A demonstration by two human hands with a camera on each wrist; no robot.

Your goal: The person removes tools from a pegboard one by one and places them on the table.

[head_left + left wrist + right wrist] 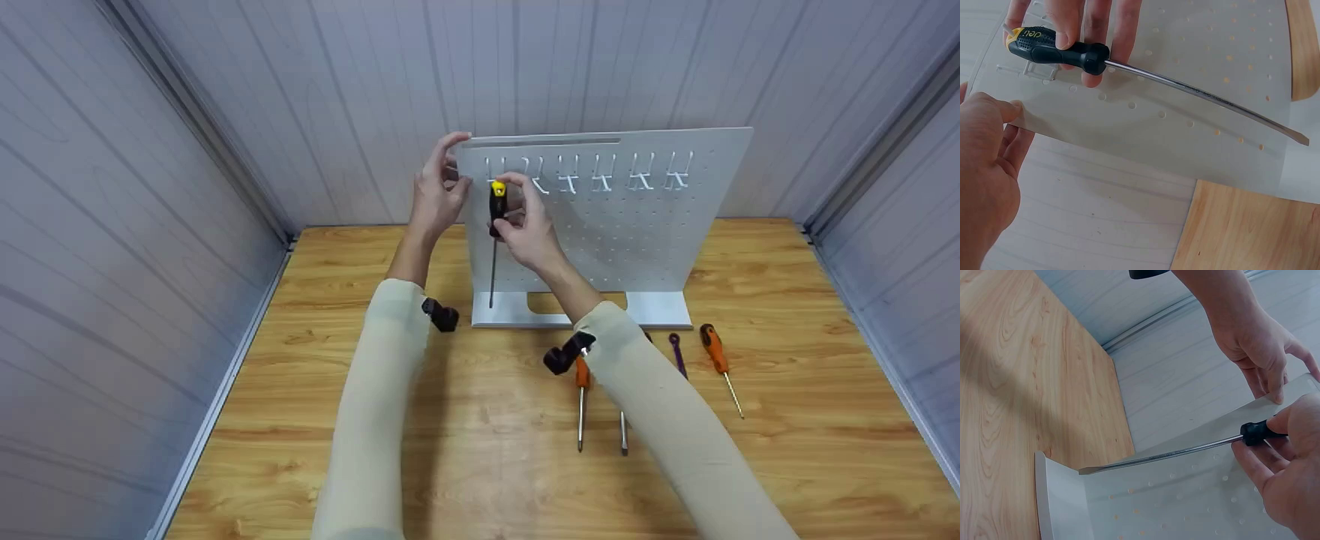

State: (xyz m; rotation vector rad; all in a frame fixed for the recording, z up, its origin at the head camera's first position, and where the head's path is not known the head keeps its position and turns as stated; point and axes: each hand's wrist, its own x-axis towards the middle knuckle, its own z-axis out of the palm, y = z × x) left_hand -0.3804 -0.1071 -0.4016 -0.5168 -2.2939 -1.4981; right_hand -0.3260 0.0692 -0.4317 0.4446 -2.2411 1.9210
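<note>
My right hand [534, 236] pinches a black and yellow screwdriver [498, 210] by its handle, thumb on one side and fingers on the other. It hangs nearly upright before the leftmost hook of a white pegboard [615, 247], its flat tip pointing down. In the left wrist view, a pale hook end shows at the yellow end of the handle [1044, 45]; whether the handle's hole is fully on the hook, I cannot tell. My left hand [436, 195] grips the board's upper left edge, with the thumb [1008, 111] on the front face and fingers behind.
More white hooks [602, 180] line the board's top row. On the wooden table [300, 420] lie an orange-handled screwdriver [712, 349], a purple wrench [676, 352], another orange screwdriver [582, 375] and a shaft [623, 435] partly hidden under my right arm. Panelled walls enclose three sides.
</note>
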